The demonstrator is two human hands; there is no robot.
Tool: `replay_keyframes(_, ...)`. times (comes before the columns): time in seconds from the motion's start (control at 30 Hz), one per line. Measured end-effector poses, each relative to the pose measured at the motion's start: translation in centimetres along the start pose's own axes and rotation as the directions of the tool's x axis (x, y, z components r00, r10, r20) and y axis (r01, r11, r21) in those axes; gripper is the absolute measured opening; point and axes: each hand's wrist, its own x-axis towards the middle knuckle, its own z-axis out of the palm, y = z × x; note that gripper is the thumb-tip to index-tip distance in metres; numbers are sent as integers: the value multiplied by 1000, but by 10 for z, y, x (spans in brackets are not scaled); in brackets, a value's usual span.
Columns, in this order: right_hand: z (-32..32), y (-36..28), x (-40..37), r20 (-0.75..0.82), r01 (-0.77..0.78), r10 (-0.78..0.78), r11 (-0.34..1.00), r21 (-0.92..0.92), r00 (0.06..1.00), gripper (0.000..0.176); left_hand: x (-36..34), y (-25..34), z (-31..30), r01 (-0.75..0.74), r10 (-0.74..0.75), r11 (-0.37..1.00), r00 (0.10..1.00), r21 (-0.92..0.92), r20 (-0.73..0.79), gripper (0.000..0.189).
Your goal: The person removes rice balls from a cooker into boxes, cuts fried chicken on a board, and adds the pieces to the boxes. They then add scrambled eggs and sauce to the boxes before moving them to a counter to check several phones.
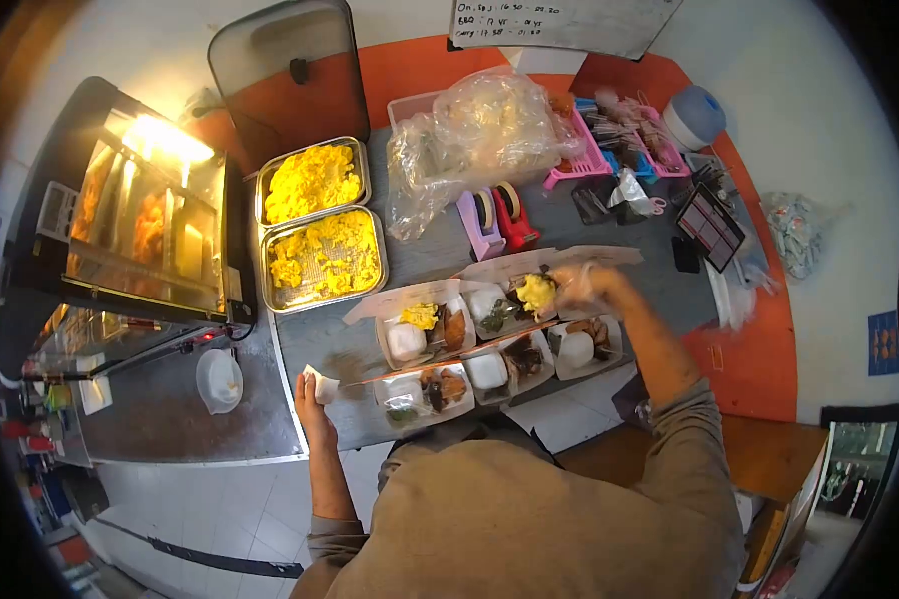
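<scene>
My left hand [315, 411], at the table's left edge, is closed on a folded white cloth or tissue [320, 384]. Farther right, my right hand [591, 287], in a clear plastic glove, is blurred over the back row of open meal boxes. Its fingertips are right beside a heap of scrambled egg [536, 295] in one box; motion smears the fingers. The boxes hold molded white rice [407, 342], browned meat pieces [455, 332] and some greens. Another portion of egg [420, 316] lies in the back-left box. A front-row box [400, 414] has rice and dark meat.
Two metal trays [380, 268] of scrambled egg stand behind, left, near a lit food warmer [40, 210]. Two tape dispensers [483, 240], a plastic-bagged pile [499, 120], pink baskets [594, 160] and a tablet [709, 228] are at the back. A white bowl [220, 381] sits left.
</scene>
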Motion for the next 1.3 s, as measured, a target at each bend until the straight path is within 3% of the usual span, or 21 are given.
replay_keyframes(0.03, 7, 13, 17, 8, 14, -14, 1000, -5, 1000, 48, -5, 1, 1, -13, 11, 999, 999, -42, -38, 56)
replay_keyframes(0.1, 26, 43, 66, -238, -106, 7, 909, -403, 971, 53, -16, 5, 9, -73, 68, 995, 995, -67, -79, 57)
replay_keyframes(0.13, 40, 60, 87, -232, -95, -2, 910, -404, 973, 53, -23, 9, 14, -125, 115, 988, 988, -91, -105, 58)
replay_keyframes(0.2, 58, 75, 110, -42, -14, -27, 651, -759, 999, 63, -37, 16, 20, -120, 109, 990, 985, -75, -137, 57)
replay_keyframes(0.33, 51, 68, 91, -149, -34, -100, 712, -701, 984, 70, -45, 2, -3, -128, 114, 988, 983, -90, -141, 54)
replay_keyframes(0.4, 44, 78, 86, -215, -83, -53, 813, -576, 975, 66, -48, 1, -18, -76, 64, 994, 986, -74, -151, 53)
replay_keyframes(0.43, 41, 82, 76, -318, 191, -368, 862, -470, 874, 55, -49, 1, -22, -52, 31, 993, 982, -107, -185, 54)
replay_keyframes(0.47, 34, 74, 68, -436, 481, -619, 784, -392, 653, 45, -46, 0, -28, -71, 43, 989, 978, -128, -206, 54)
replay_keyframes(0.5, 23, 56, 61, -410, 504, -653, 755, -419, 637, 45, -42, -4, -38, -54, 33, 992, 982, -113, -185, 55)
replay_keyframes(0.53, 11, 31, 52, -246, 503, -450, 830, 241, 859, 34, -37, -8, -45, -40, 22, 994, 986, -101, -167, 55)
replay_keyframes(0.57, 2, 2, 46, 92, 149, -334, 630, 763, 938, 24, -32, -11, -46, -63, 35, 991, 976, -122, -213, 56)
replay_keyframes(0.6, -1, -35, 43, 103, 169, -357, 652, 739, 928, 24, -26, -10, -46, -43, 11, 987, 978, -152, -210, 56)
replay_keyframes(0.67, 8, -107, 44, -174, 319, -296, 564, 761, 939, 19, -3, -20, -55, -64, 44, 992, 984, -112, -171, 57)
replay_keyframes(0.77, -2, -172, 164, -401, 586, -430, 641, 496, 809, 25, -1, 10, -41, -52, 34, 990, 990, -130, -137, 50)
replay_keyframes(0.8, -3, -190, 235, -535, 772, -591, 601, 206, 603, 33, -3, 25, -38, -24, 17, 998, 991, -50, -136, 47)
replay_keyframes(0.83, 4, -237, 228, -655, 612, -608, 743, -269, 450, 37, 6, 16, -43, -97, 103, 994, 986, 48, -132, 46)
replay_keyframes(0.87, 5, -269, 246, -652, 516, -633, 756, -404, 417, 43, 3, 27, -43, -96, 98, 995, 992, 25, -79, 48)
replay_keyframes(0.93, 11, -317, 287, -643, 215, -584, 800, -560, 496, 46, 13, 19, -60, -94, 92, 993, 995, 76, 34, 54)
replay_keyframes(1.0, 14, -359, 309, -539, -9, -481, 740, -673, 691, 50, 17, 18, -77, -153, 152, 974, 988, 166, 21, 55)
replay_keyframes(1.13, 15, -384, 377, -336, -65, -549, 453, -889, 766, 50, 29, 8, -120, -126, 124, 973, 992, 195, 26, 54)
replay_keyframes(1.3, 29, -404, 390, -226, -95, -469, 287, -953, 854, 37, 40, 12, -127, -17, 3, 989, 995, 149, 98, 52)
